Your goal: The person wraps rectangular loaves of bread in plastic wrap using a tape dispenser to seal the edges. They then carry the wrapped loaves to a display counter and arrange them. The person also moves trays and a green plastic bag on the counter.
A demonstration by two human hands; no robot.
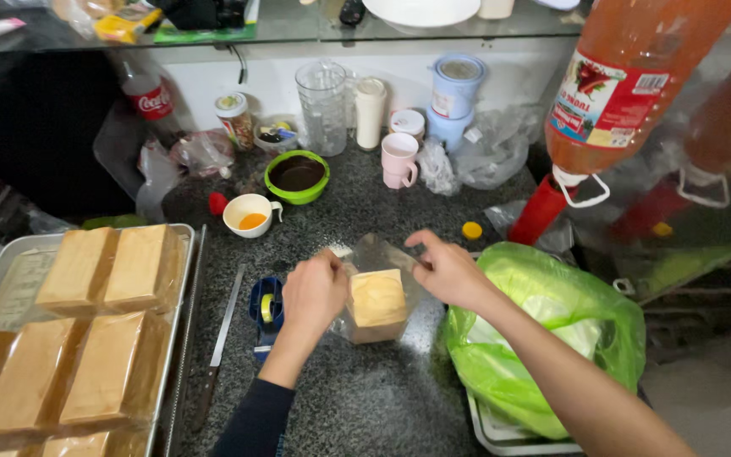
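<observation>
On the speckled dark surface (365, 398), near to far:
Left hand (313, 292): closed, pinching the near-left edge of a clear bag (380, 254), which keeps its mouth spread.
Right hand (446, 271): fingers gripping the bag's far-right edge, pulling against the left.
Cake block (377, 298): yellow, square, sitting inside the clear bag between both hands.
Tape dispenser (266, 311): blue, just left of the left hand, within reach.
Knife (217, 347): lying flat beside the metal tray (181, 338).
Loaves (107, 322): tan blocks, wrapped, rowed on the tray.
Green bag (552, 338): right, over a white tray.
White cup (250, 214): orange liquid inside.
Green bowl (297, 176): dark contents.
Pink mug (399, 160): farther back, upright.
Sauce bottle (628, 85): inverted, far right.
</observation>
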